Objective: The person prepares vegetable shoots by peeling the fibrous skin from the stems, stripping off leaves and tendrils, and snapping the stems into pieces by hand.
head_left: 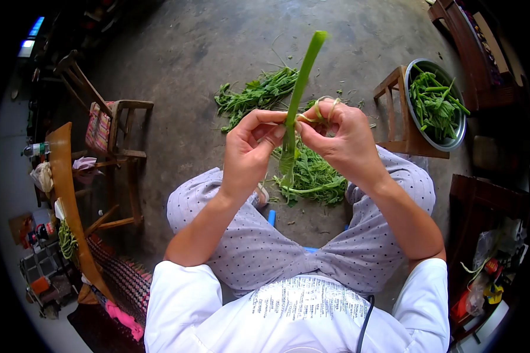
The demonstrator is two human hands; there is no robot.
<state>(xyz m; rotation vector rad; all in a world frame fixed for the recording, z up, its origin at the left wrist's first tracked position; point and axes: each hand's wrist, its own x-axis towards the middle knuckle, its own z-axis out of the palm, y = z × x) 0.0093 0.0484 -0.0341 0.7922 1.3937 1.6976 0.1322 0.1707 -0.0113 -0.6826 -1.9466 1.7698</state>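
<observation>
Stem [302, 73] pinched upright, a thin strand at its side

The long green stem stands in the air, leaning a little to the right at its top, above the gap between the person's knees. The left hand [250, 150] grips it around the middle, closed in a pinch between thumb and fingers. The right hand [350, 141] is closed too, thumb and fingers pinched right beside the stem; they seem to hold a pale strand [317, 107], which loops over those fingers. Whether the strand is joined to the stem there, I cannot tell.

Beneath the hands lies a leafy heap [321, 170] on the floor [188, 59], with a bundle of greens [256, 91] just beyond. To the right, a metal basin [465, 126] of cut greens [433, 103] sits on a wooden stool [397, 88].

As a judgement, the stem looks crisp and perhaps hollow, so a hard squeeze from the left fingers could crush or snap it at the pinch. Too loose a hold could let it twist or drop into the heap. The strand looks fine enough to break under a sharp tug, and its loops could snag on the right fingers.
</observation>
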